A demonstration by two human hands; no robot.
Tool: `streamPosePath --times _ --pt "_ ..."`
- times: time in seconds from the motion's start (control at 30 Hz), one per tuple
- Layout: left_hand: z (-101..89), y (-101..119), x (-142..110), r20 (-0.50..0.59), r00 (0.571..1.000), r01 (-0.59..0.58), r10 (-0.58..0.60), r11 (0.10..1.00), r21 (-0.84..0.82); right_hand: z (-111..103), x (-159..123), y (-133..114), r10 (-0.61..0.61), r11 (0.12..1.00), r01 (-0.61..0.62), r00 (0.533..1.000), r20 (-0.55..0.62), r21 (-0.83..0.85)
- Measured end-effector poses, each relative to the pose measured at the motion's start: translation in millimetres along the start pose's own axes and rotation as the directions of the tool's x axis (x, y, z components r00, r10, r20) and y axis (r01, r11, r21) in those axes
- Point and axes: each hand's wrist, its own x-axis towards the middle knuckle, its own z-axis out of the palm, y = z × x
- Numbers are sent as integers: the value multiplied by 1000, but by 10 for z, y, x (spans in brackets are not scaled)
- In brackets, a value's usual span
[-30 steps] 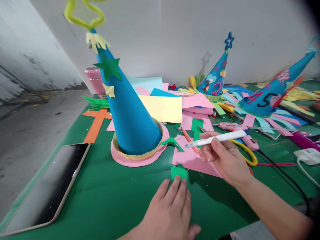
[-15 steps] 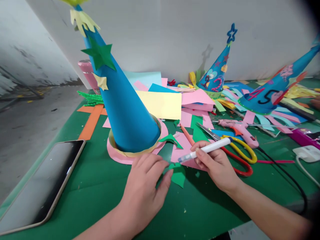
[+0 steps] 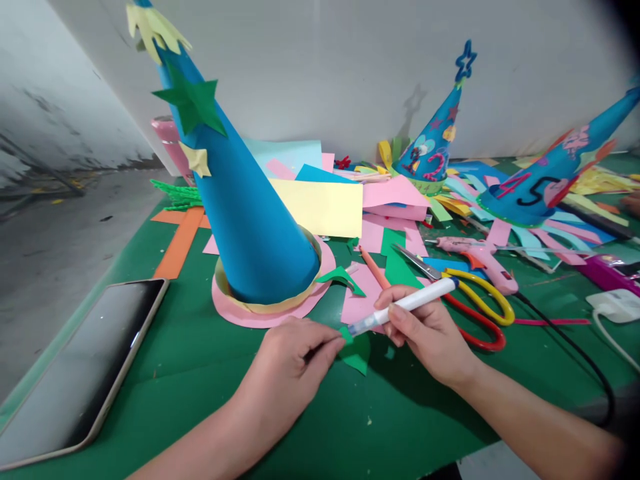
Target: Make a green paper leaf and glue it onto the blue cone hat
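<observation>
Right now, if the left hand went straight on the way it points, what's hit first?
Likely the tip of the white pen in the right hand, above or on the green cutout the left hand pinches. Depth there is unclear.

Bare left hand (image 3: 295,353), bare right hand (image 3: 427,330), slim fingers (image 3: 407,323), uncovered forearms (image 3: 530,413) tapering to narrow wrists (image 3: 473,373)

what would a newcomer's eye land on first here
Probably the big blue cone, left of centre, with a green star high on its side. Next, front and centre, the left hand pinches a green cutout while the right hand holds a white pen, tip at the cutout.
</observation>
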Motion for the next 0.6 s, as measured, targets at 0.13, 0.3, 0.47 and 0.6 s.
streamPosePath --times 0.13,0.3,0.47,0.6 --pt "-204 -213 -106 -188 978 -39 89 966 255 -37 40 -5 -22 997 33 989 -147 74" --pt "-454 -423 -282 -100 971 -86 219 701 708 -72 89 -63 -124 984 154 953 -277 91" --pt "-434 -353 -393 -17 982 -86 190 520 850 -77 102 -65 -131 981 168 946 -298 101" --pt "-371 -157 -375 -30 952 -163 305 587 793 -80 91 -38 -111 987 140 952 -286 82"
